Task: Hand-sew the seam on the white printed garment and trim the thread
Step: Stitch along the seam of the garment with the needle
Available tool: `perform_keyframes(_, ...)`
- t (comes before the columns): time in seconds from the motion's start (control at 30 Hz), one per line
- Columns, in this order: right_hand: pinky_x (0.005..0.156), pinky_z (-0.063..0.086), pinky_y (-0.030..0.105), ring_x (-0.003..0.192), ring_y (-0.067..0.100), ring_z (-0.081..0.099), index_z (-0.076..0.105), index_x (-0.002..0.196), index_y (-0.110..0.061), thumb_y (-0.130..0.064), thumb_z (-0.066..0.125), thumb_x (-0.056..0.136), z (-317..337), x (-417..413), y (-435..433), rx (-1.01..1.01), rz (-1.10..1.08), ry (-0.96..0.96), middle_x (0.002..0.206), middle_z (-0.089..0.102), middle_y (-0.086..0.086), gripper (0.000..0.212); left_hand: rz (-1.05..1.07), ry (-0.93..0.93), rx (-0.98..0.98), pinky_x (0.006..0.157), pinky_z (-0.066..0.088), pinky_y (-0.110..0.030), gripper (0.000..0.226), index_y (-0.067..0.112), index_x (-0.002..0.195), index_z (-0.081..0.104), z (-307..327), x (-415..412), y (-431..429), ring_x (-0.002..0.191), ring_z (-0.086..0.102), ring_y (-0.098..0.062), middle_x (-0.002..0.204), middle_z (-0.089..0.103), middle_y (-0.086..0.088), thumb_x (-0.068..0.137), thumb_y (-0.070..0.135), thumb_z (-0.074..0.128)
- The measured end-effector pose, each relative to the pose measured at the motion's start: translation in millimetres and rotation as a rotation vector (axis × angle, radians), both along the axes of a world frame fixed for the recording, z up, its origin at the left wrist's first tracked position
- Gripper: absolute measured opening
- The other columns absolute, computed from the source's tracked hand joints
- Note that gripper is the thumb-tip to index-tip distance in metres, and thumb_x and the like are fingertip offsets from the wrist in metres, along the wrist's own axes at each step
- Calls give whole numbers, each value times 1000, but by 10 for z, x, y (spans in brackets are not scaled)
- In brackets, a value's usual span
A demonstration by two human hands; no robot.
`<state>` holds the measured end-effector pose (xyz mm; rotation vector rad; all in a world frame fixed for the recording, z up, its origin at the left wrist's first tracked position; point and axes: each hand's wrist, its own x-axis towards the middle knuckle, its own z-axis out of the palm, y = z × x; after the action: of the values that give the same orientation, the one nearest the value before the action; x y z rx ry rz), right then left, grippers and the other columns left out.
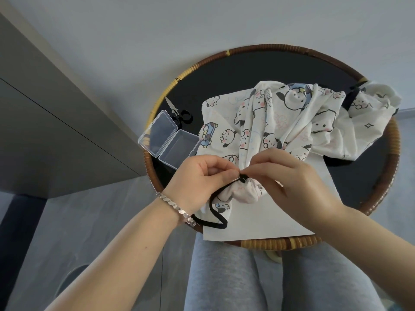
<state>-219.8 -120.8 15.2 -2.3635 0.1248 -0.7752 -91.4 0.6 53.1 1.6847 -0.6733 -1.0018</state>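
While the left hand (202, 173) and the right hand (289, 176) both pinch the gathered edge of the white cartoon-printed fabric garment (280, 122) on the round rattan-rimmed dark tray (269, 47), a stitch could snag its thick black drawstring cord (221, 223) or prick a crowded fingertip.

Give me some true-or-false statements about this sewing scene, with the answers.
1. The scissors lie on the round tray beside the clear box. True.
2. The clear box is closed. False: its lid lies open.
3. The left hand and right hand both pinch the garment near its black cord. True.
4. The right hand's fingers hold the scissors. False: the scissors lie untouched on the tray.
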Motion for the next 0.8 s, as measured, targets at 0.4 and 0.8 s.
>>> perform_keyframes(0.4, 79, 44, 9, 91, -2, 57, 67, 87, -22, -19, 56, 84, 30, 95, -40, 292, -62, 60, 94, 63, -7, 12, -21, 64, 19, 63, 54, -17, 22, 22, 62, 73, 28, 53, -90, 65, 65, -6, 65, 71, 4, 75, 4, 67)
perform_keyframes(0.8, 71, 45, 5, 81, -7, 65, 62, 84, -28, 7, 52, 86, 193, 164, 217, 880, -49, 77, 75, 69, -26, 37, 260, -87, -13, 60, 54, -17, 8, 15, 75, 71, -39, -63, -124, 64, 66, -9, 65, 71, 2, 79, 9, 67)
